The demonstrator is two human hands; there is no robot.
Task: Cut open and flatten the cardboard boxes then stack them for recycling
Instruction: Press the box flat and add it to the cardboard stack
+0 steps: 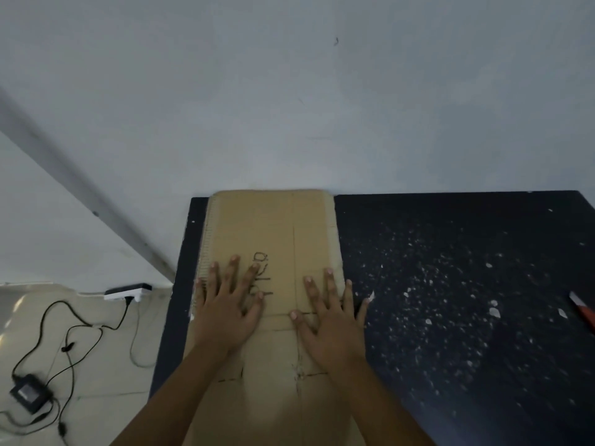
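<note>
Head view: both flat, spread-fingered hands, left and right, on creased tan corrugated cardboard atop speckled black table.

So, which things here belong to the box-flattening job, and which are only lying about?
For the job:
- cardboard, flat on the table
- left hand and right hand, pressing it with straight fingers
- red-handled cutter at the table's right edge, probably

Lying about:
- power adapter and cables on the floor
- power strip
- white crumbs on the table
</note>
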